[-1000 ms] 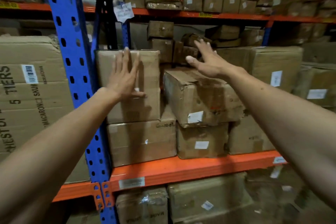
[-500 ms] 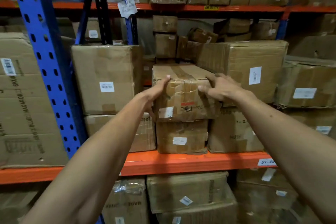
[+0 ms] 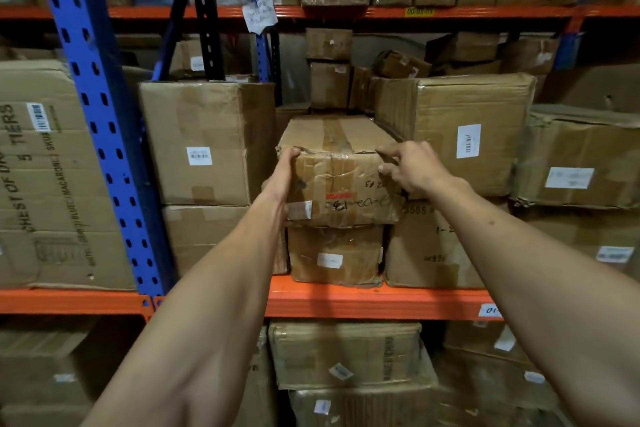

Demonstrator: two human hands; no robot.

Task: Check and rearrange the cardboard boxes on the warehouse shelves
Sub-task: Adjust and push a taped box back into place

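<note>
2 hands' curled fingers (image 3: 387, 150) grip the taped box's (image 3: 341, 180) upper front corners.

Both hands, left hand (image 3: 282, 177) and right hand (image 3: 414, 168), grip the taped box (image 3: 341, 180), stacked on a smaller box (image 3: 334, 255) above the orange beam (image 3: 374, 302).

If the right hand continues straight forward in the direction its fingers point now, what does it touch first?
Probably the worn box: the right hand has its fingers curled at that box's upper right corner, apparently touching. Depth is unclear; the big box stands close beside.
</note>
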